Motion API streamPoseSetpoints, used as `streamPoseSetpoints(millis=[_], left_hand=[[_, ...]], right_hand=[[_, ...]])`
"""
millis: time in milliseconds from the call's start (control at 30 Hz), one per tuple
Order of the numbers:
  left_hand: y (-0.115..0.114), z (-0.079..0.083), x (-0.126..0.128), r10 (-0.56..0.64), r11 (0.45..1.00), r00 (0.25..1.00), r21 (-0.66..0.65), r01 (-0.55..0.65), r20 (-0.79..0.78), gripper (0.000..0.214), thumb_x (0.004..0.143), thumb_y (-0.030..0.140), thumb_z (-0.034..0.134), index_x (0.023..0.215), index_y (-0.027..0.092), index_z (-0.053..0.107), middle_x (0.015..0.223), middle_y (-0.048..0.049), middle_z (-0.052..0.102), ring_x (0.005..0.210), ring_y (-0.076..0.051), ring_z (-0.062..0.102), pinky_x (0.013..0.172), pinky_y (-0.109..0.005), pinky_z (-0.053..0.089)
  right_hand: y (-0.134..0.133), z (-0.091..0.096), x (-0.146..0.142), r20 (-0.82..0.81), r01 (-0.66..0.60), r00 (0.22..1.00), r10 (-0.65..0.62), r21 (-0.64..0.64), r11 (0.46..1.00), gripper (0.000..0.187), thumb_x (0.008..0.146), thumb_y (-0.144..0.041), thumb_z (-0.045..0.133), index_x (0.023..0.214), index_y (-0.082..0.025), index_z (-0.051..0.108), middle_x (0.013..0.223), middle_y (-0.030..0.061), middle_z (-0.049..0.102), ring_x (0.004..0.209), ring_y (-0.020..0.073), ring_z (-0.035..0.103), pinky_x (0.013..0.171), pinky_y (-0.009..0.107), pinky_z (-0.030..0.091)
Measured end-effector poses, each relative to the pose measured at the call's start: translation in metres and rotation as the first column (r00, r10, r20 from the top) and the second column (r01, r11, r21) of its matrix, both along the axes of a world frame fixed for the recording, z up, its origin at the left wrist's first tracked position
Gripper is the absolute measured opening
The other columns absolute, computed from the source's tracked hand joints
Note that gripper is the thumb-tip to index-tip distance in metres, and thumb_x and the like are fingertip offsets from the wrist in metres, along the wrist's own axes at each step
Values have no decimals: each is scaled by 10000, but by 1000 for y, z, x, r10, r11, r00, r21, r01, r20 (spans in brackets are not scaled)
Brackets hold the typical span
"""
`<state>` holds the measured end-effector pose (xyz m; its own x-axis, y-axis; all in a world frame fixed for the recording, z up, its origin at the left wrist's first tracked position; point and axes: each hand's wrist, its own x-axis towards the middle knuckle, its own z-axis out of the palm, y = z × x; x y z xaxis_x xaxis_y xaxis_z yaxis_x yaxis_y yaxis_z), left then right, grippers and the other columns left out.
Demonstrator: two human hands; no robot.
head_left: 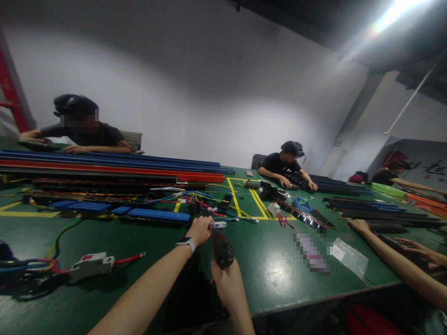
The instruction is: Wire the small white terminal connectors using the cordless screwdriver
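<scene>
My right hand (228, 281) grips the dark handle of a screwdriver (222, 247) that points away from me over the green table (146, 251). My left hand (199, 230), with a watch on its wrist, is closed around a small white part with blue on it (219, 224) at the screwdriver's tip. Loose blue and red wires (195, 200) lie just beyond both hands.
A white breaker with red wires (91, 264) lies at the left. Long red, blue and black rails (111, 167) and blue strips (159, 214) cross the far table. A clear bag (351, 256) lies right. Other people sit around; someone's arms (394, 260) reach in at right.
</scene>
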<state>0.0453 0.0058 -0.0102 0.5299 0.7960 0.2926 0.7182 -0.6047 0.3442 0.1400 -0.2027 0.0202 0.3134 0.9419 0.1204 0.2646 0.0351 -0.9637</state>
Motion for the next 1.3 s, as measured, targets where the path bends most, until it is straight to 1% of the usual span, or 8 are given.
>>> streamPoseSetpoints(millis=[167, 300, 433, 667, 800, 933, 1133, 1300], left_hand=[[0, 0, 0, 0, 1000, 1000, -16, 0, -10, 184, 929, 281, 467, 1018, 230, 620, 1018, -88, 671, 1008, -247, 569, 892, -355, 348], [1, -1, 1, -4, 1000, 1000, -4, 3, -9, 187, 929, 275, 465, 1028, 233, 618, 1027, -89, 670, 1016, -250, 566, 895, -360, 344], [1, -2, 1, 7, 1000, 1000, -7, -7, -19, 197, 931, 269, 458, 1042, 230, 617, 1040, -95, 670, 1040, -250, 564, 907, -361, 344], [1, -1, 0, -5, 1000, 1000, -20, 5, 8, 192, 932, 282, 464, 1032, 235, 621, 1027, -93, 675, 1035, -250, 569, 908, -356, 347], [0, -1, -1, -18, 1000, 1000, -1, 18, 25, 189, 935, 291, 459, 1022, 236, 618, 1010, -89, 671, 1017, -248, 568, 897, -354, 345], [0, -2, -1, -10, 1000, 1000, -4, 10, 1, 186, 934, 278, 458, 1028, 238, 614, 1024, -86, 666, 1021, -247, 562, 896, -353, 341], [1, -2, 0, -8, 1000, 1000, 12, 8, 3, 180, 930, 269, 464, 1024, 243, 615, 1019, -75, 664, 1013, -244, 558, 888, -353, 341], [2, -3, 1, -1, 1000, 1000, -9, 1, -9, 180, 921, 259, 479, 1038, 240, 615, 1040, -71, 665, 1030, -240, 557, 905, -350, 339]], right_hand=[[1, -3, 1, -11, -9, 1000, 9, -8, 1000, 251, 860, -335, 565, 1016, -145, 616, 647, -1, 608, 576, 170, 593, 547, 248, 458], [2, -5, 2, -11, -19, 1000, 19, -3, 1000, 266, 867, -344, 561, 1032, -143, 618, 649, 2, 614, 582, 172, 593, 554, 252, 454], [2, -3, 2, -6, -19, 1000, 19, -22, 1000, 273, 858, -341, 564, 1039, -146, 625, 620, -3, 615, 577, 183, 603, 558, 261, 451], [0, -1, 2, 14, -11, 1000, 11, -2, 1000, 278, 862, -344, 555, 1043, -146, 630, 617, 1, 622, 575, 185, 608, 557, 264, 455], [1, -2, 2, -11, -19, 1000, 18, -10, 1000, 292, 851, -361, 568, 1034, -142, 627, 650, 16, 638, 569, 185, 610, 540, 262, 448], [2, -4, 2, -42, -24, 999, 24, -12, 1000, 282, 854, -374, 576, 1019, -149, 617, 678, 18, 638, 577, 182, 613, 553, 262, 459], [1, -4, 3, -5, -27, 1000, 27, -4, 1000, 263, 873, -365, 566, 1024, -154, 609, 692, 9, 632, 594, 176, 615, 567, 256, 461], [2, -6, 3, 5, -24, 1000, 24, -8, 1000, 268, 876, -360, 561, 1038, -151, 606, 691, 8, 635, 584, 172, 609, 555, 253, 456]])
